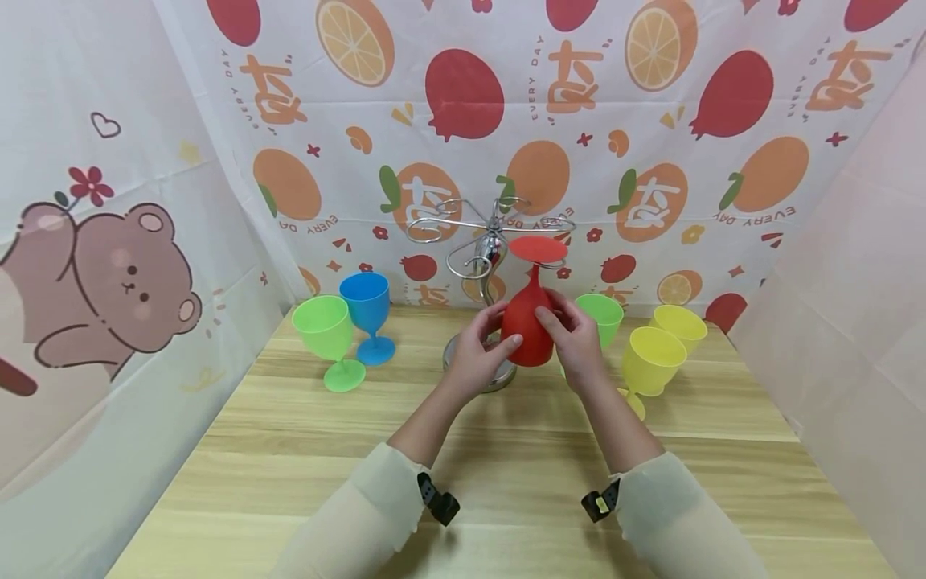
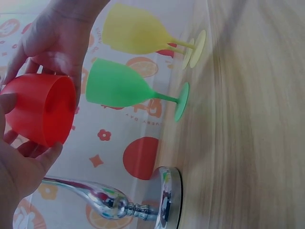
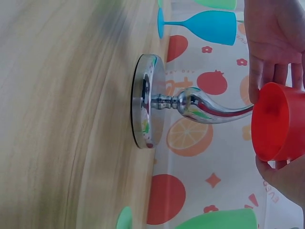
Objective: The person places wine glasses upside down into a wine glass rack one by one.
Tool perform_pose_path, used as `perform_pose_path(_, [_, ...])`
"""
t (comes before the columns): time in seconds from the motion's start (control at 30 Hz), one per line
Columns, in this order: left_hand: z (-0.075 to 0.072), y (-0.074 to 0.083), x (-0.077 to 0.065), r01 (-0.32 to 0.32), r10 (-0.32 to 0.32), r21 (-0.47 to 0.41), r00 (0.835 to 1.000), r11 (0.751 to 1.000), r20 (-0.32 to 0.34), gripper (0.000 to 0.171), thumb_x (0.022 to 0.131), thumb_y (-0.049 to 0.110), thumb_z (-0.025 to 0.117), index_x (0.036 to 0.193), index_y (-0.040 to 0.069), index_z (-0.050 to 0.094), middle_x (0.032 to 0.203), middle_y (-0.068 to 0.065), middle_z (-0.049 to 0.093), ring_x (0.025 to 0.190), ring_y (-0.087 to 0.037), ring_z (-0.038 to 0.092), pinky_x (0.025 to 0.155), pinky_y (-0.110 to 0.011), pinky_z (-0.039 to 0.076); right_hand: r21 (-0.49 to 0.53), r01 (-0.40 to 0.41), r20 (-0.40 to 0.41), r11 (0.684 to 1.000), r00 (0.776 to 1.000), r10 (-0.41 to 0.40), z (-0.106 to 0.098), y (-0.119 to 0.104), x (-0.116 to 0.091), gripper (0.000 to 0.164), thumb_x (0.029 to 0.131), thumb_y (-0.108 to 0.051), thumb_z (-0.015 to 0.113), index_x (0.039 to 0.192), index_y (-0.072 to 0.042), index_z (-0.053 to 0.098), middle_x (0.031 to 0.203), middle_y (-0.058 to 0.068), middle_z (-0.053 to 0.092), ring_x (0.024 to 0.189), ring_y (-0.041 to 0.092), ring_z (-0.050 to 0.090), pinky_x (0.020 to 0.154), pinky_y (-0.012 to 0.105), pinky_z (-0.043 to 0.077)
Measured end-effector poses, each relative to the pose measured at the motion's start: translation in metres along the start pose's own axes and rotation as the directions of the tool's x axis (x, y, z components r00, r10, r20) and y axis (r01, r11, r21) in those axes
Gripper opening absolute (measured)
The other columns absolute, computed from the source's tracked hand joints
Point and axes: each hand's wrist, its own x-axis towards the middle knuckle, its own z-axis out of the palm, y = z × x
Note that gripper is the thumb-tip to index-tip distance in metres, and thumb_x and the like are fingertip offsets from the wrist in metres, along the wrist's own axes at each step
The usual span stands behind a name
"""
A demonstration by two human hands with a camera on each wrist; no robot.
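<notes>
A red plastic goblet (image 1: 531, 322) is held upside down above the table, its foot up and its mouth down. My left hand (image 1: 475, 351) grips the bowl from the left, and my right hand (image 1: 579, 342) grips it from the right, thumb on the near side. Just behind stands a chrome goblet rack (image 1: 492, 241) with wire arms ending in curled loops. The goblet's stem and foot overlap a right-hand loop in the head view. In the right wrist view the goblet's open mouth (image 3: 270, 121) hangs beside the rack's curved post (image 3: 209, 107).
On the left stand a green goblet (image 1: 323, 330) and a blue goblet (image 1: 366, 301), both upright. Another green goblet (image 2: 119, 86) is partly behind my right hand in the head view. Two yellow goblets (image 1: 653, 358) stand at the right. A printed cloth (image 1: 463, 96) hangs behind the table.
</notes>
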Motion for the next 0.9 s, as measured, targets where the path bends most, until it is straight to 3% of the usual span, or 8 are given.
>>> perform_pose_path(0.47, [0.0036,0.0056,-0.0036,-0.004,0.005,-0.014,1.000,1.000,0.028,0.055,0.092,0.021,0.070,0.142,0.018,0.048,0.137,-0.004,0.056,0.127,-0.024,0.053,0.097,-0.037,0.053,0.038,-0.017,-0.014,0.999,1.000,0.018,-0.0032,0.0001,-0.0076,0.052,0.094,-0.031,0.066,0.141,-0.015,0.052,0.132,0.006,0.056,0.119,0.023,0.052,0.089,0.024,0.055])
perform_pose_path(0.9, [0.0076,0.0042,0.0016,-0.029,0.029,0.022,0.999,0.999,0.028,0.053,0.092,0.025,0.070,0.140,0.021,0.050,0.135,-0.001,0.057,0.123,-0.022,0.054,0.094,-0.037,0.055,0.068,-0.030,-0.028,0.997,0.999,0.032,-0.0081,-0.0002,-0.0069,0.052,0.095,-0.032,0.065,0.142,-0.014,0.050,0.131,0.006,0.055,0.120,0.023,0.052,0.091,0.024,0.054])
